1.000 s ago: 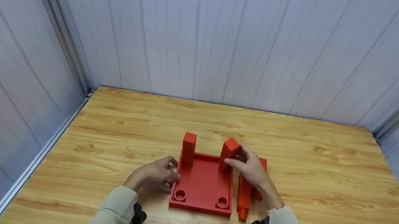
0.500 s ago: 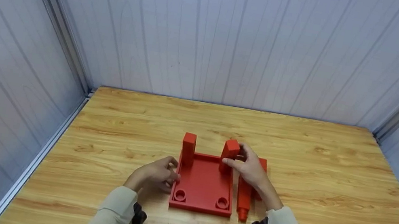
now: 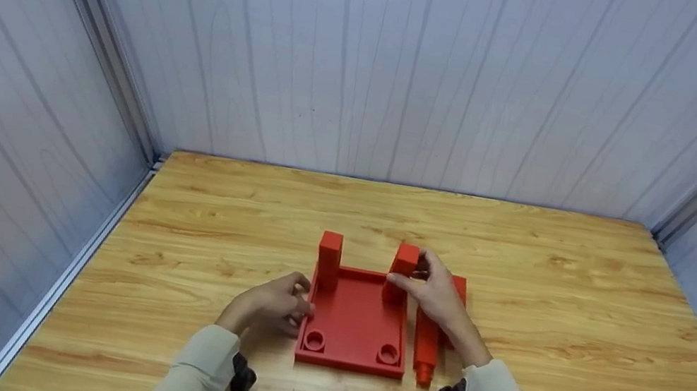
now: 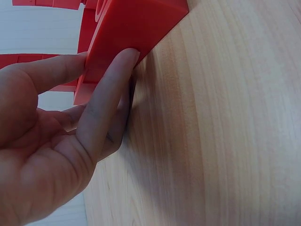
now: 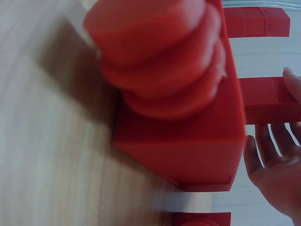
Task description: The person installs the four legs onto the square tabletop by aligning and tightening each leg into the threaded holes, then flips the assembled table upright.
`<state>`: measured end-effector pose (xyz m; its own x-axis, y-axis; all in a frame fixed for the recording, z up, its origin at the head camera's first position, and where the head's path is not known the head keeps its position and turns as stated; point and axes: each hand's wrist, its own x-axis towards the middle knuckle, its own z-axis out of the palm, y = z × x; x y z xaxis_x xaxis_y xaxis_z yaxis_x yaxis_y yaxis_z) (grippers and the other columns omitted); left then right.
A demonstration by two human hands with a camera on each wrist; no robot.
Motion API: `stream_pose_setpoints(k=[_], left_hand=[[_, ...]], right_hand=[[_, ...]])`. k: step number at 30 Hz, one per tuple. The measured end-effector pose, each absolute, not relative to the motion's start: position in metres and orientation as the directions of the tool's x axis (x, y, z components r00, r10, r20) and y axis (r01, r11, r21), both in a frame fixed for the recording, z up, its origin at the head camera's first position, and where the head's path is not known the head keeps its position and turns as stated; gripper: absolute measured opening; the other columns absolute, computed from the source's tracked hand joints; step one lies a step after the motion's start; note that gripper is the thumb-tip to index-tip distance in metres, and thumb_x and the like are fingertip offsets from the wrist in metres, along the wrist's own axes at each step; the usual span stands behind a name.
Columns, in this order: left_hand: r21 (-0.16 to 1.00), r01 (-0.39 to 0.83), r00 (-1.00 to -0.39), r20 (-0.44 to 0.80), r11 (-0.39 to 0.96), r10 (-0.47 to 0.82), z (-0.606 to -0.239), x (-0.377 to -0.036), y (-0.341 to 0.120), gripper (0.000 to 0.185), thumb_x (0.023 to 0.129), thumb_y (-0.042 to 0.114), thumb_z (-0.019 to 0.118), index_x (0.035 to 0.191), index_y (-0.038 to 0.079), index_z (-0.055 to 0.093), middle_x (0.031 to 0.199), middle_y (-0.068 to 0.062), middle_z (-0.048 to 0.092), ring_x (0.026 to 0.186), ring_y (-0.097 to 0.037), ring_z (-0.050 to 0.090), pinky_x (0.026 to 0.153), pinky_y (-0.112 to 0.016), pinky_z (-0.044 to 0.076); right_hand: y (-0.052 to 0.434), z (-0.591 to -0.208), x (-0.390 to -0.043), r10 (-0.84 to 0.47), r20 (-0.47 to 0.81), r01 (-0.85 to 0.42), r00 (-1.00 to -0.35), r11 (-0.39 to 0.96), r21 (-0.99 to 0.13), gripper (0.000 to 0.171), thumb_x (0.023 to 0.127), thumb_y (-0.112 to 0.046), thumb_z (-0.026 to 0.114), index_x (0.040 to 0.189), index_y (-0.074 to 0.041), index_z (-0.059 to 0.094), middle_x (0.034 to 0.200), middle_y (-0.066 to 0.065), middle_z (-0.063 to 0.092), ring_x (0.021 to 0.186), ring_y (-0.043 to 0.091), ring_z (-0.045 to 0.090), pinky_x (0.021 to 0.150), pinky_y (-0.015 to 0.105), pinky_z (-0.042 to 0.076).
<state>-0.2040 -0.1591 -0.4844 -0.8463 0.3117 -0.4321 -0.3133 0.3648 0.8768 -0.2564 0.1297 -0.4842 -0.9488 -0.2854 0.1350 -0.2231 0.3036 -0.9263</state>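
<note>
Pinching the red leg [image 3: 406, 257] between thumb and fingers, my right hand [image 3: 441, 298] is clamped on it just right of the frame's centre, where it stands at the red tray's [image 3: 355, 322] upper right corner! My left hand [image 3: 274, 298] pinches the tray's left wall. Light, stiff plastic, I'd judge: a touch slippery, hardly fragile, best gripped by the flat upper sides, tray steadied by its wall. And the look: plain red, square-sided, flat-topped! A matching leg [image 3: 329, 260] stands upper left, round sockets [image 3: 388, 354] fill the lower corners, and two loose legs [image 3: 427, 342] lie right of the tray, one showing a ridged peg [image 5: 155, 56].
</note>
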Motion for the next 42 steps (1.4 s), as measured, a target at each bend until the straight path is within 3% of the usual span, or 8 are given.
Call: stream_pose_setpoints(k=[5,8,11,17,22,27,36,42], left_hand=[[0.88,-0.316,-0.844,-0.432,0.356,0.318,-0.483,-0.203,-0.159,0.042,0.091,0.005,0.057,0.127,0.0,0.036,0.095,-0.014,0.057,0.075,-0.02,0.059,0.068,-0.038,0.058],[0.883,-0.32,-0.845,-0.43,0.344,0.319,-0.483,-0.203,-0.159,0.042,0.091,0.005,0.056,0.127,0.0,0.036,0.094,-0.014,0.057,0.074,-0.02,0.058,0.068,-0.038,0.058],[0.884,-0.326,-0.845,-0.431,0.334,0.316,-0.483,-0.203,-0.159,0.042,0.091,0.004,0.056,0.127,0.0,0.036,0.094,-0.014,0.057,0.074,-0.021,0.059,0.068,-0.039,0.058],[0.879,-0.333,-0.842,-0.44,0.34,0.312,-0.484,-0.205,-0.159,0.043,0.091,0.005,0.057,0.128,0.0,0.036,0.092,-0.014,0.057,0.076,-0.02,0.059,0.068,-0.038,0.057],[0.875,-0.323,-0.845,-0.439,0.361,0.307,-0.483,-0.205,-0.16,0.042,0.091,0.006,0.057,0.127,0.001,0.037,0.088,-0.011,0.056,0.074,-0.019,0.056,0.065,-0.034,0.056],[0.875,-0.319,-0.844,-0.437,0.364,0.31,-0.483,-0.205,-0.159,0.041,0.091,0.005,0.057,0.127,0.001,0.036,0.087,-0.011,0.056,0.073,-0.019,0.057,0.065,-0.035,0.057],[0.878,-0.335,-0.835,-0.445,0.343,0.323,-0.483,-0.204,-0.159,0.039,0.092,0.004,0.056,0.125,0.001,0.036,0.09,-0.01,0.052,0.071,-0.019,0.051,0.062,-0.032,0.053],[0.88,-0.334,-0.834,-0.443,0.337,0.329,-0.485,-0.204,-0.16,0.039,0.091,0.004,0.056,0.125,0.001,0.035,0.088,-0.009,0.05,0.069,-0.018,0.048,0.061,-0.031,0.053]], right_hand=[[0.13,-0.486,-0.257,-0.298,0.136,-0.231,-0.945,0.31,-0.922,0.05,0.08,-0.032,0.077,0.099,-0.002,0.042,0.097,0.012,0.05,0.105,0.025,0.057,0.091,0.041,0.049],[0.132,-0.486,-0.257,-0.339,0.129,-0.239,-0.932,0.307,-0.921,0.045,0.083,-0.028,0.075,0.113,-0.006,0.049,0.108,0.011,0.055,0.111,0.027,0.055,0.095,0.044,0.047],[0.135,-0.486,-0.258,-0.391,0.116,-0.239,-0.913,0.282,-0.929,0.055,0.085,-0.022,0.073,0.131,-0.008,0.047,0.123,0.014,0.055,0.12,0.033,0.051,0.102,0.049,0.042],[0.139,-0.481,-0.257,-0.423,0.071,-0.157,-0.904,0.172,-0.973,0.068,0.09,-0.017,0.066,0.145,0.0,0.032,0.149,0.021,0.034,0.139,0.035,0.03,0.111,0.052,0.03],[0.141,-0.479,-0.258,-0.482,0.114,-0.163,-0.869,0.062,-0.985,0.055,0.092,-0.016,0.063,0.139,0.001,0.041,0.138,0.02,0.048,0.124,0.026,0.049,0.101,0.034,0.045],[0.143,-0.479,-0.258,-0.48,0.121,-0.187,-0.869,0.092,-0.978,0.052,0.091,-0.016,0.065,0.137,0.001,0.046,0.132,0.016,0.054,0.112,0.015,0.055,0.091,0.022,0.048],[0.14,-0.472,-0.252,-0.468,0.11,-0.211,-0.877,0.17,-0.963,0.049,0.092,-0.011,0.063,0.137,-0.003,0.045,0.13,0.013,0.054,0.117,0.026,0.05,0.091,0.021,0.046],[0.135,-0.457,-0.242,-0.465,0.132,-0.237,-0.876,0.175,-0.956,0.04,0.09,-0.011,0.065,0.126,0.0,0.05,0.116,0.013,0.059,0.109,0.029,0.055,0.098,0.04,0.045]])
